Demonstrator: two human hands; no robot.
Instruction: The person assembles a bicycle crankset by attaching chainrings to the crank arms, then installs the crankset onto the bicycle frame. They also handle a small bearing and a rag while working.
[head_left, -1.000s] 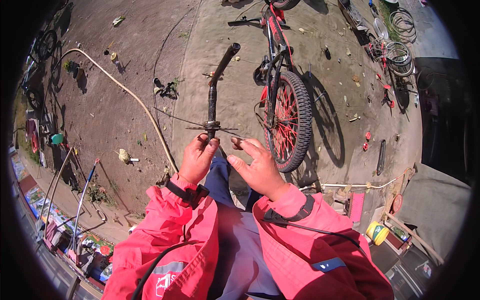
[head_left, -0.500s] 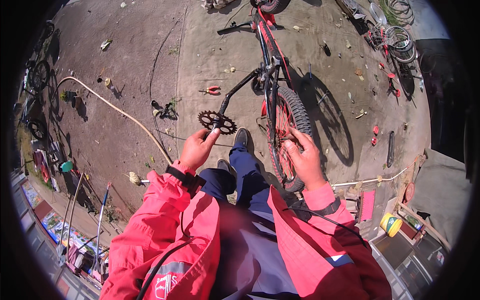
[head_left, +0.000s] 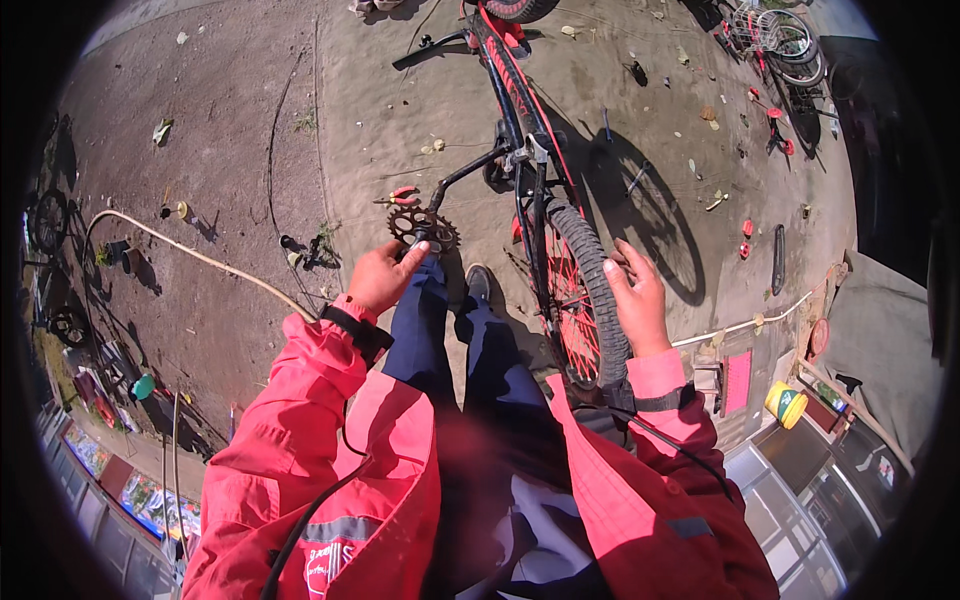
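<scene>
Right hand (head_left: 640, 300) has shifted from over the spokes (head_left: 568, 320) to the tyre's (head_left: 590, 265) outer side; your fingers there are half-open, loosely curled, contact unclear; your left hand (head_left: 382, 277) reaches forward, fingers closed on the chainring (head_left: 408, 222) near its centre, thumb uppermost; chainring sits left of the bike frame (head_left: 508, 90).

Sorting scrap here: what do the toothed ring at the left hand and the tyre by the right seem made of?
Toothed ring: probably metal, dark-finished, judging by its thin, cut-out plate. Tyre: likely rubber, matte black, judging by its knobbly tread.
</scene>
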